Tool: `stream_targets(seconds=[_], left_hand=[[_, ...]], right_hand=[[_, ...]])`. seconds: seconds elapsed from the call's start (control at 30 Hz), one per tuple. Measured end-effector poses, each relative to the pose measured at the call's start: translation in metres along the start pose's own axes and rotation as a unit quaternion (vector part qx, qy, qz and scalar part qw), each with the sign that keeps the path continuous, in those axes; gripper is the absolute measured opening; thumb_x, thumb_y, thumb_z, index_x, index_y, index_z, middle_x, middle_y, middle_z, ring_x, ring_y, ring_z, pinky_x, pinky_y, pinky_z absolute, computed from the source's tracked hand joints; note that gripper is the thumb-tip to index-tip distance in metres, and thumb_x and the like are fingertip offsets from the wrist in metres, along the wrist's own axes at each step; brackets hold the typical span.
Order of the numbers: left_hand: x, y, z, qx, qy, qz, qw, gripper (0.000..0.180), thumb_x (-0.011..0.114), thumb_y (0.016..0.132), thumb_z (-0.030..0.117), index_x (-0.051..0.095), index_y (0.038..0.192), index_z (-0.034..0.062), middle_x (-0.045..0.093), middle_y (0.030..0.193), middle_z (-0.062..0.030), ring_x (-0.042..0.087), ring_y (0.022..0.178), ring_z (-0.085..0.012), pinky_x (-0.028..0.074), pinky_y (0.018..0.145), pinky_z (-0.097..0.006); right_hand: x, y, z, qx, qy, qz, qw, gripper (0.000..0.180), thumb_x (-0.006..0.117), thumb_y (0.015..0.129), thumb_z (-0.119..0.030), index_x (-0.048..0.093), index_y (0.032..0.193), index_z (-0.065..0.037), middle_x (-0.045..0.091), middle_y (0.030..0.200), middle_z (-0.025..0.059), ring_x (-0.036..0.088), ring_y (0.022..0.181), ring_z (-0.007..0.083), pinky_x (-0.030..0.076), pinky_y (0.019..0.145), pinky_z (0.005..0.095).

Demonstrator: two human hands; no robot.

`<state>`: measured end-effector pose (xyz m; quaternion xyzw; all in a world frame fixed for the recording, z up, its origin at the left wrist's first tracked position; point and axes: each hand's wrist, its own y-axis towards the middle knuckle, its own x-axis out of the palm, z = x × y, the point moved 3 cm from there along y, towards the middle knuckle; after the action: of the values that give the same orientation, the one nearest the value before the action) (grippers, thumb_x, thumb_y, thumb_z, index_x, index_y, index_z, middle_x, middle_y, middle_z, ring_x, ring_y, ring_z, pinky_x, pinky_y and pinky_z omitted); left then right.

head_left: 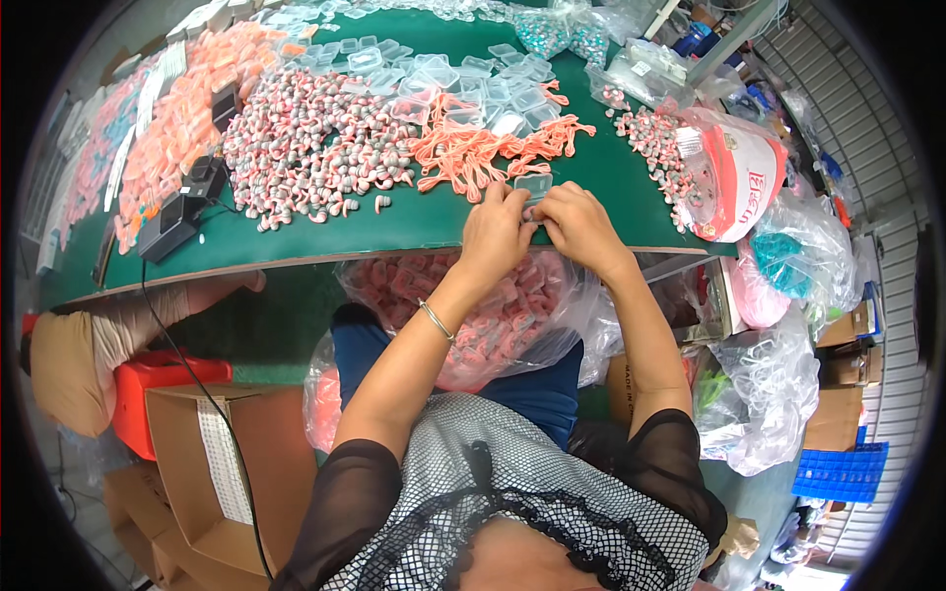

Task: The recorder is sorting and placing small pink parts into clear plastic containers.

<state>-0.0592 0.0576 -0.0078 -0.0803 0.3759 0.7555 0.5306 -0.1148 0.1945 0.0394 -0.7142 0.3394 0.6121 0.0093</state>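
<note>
Close to the front edge of the green table, a small clear plastic box (533, 184) stands between my hands, its upper part showing above my fingers. My left hand (496, 231) is closed on the near left part of it, fingertips pressed together. From the other side my right hand (579, 225) pinches it too. Something greyish shows at the fingertips, mostly hidden by them. Just beyond lies a tangle of orange cords (493, 153). Left of that spreads a heap of small pink-and-grey ribbed pieces (305, 143) that look like earplugs.
Clear plastic boxes (463, 79) lie behind the cords. A white-and-red bag (737, 177) spills more pink-and-grey pieces at the right. Black devices (172, 227) with a cable sit at left. A plastic bag of pink pieces (493, 325) rests below the edge. Another person's arm (212, 293) shows at left.
</note>
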Motion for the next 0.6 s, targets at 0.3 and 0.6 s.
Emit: stream_targets(seconds=[0.3, 0.6], left_hand=[[-0.011, 0.003, 0.008, -0.013, 0.082, -0.076, 0.994, 0.036, 0.076, 0.076, 0.015, 0.063, 0.108, 0.0046, 0.057, 0.099, -0.0142, 0.062, 0.086, -0.0344, 0.050, 0.074, -0.045], [-0.022, -0.006, 0.006, 0.001, 0.084, -0.111, 0.990, 0.037, 0.075, 0.077, 0.018, 0.066, 0.111, 0.0073, 0.059, 0.097, -0.0106, 0.062, 0.087, -0.0312, 0.048, 0.076, -0.044]], right_hand=[[-0.010, 0.010, 0.022, 0.037, 0.040, 0.088, 0.995, 0.015, 0.056, 0.080, 0.004, 0.063, 0.091, -0.003, 0.063, 0.086, 0.0118, 0.063, 0.083, 0.0290, 0.049, 0.072, 0.0374], [0.029, 0.026, 0.065, 0.111, -0.027, 0.088, 0.990, 0.011, 0.069, 0.083, -0.012, 0.069, 0.092, -0.008, 0.064, 0.092, 0.0081, 0.062, 0.091, 0.0295, 0.051, 0.076, 0.0394]])
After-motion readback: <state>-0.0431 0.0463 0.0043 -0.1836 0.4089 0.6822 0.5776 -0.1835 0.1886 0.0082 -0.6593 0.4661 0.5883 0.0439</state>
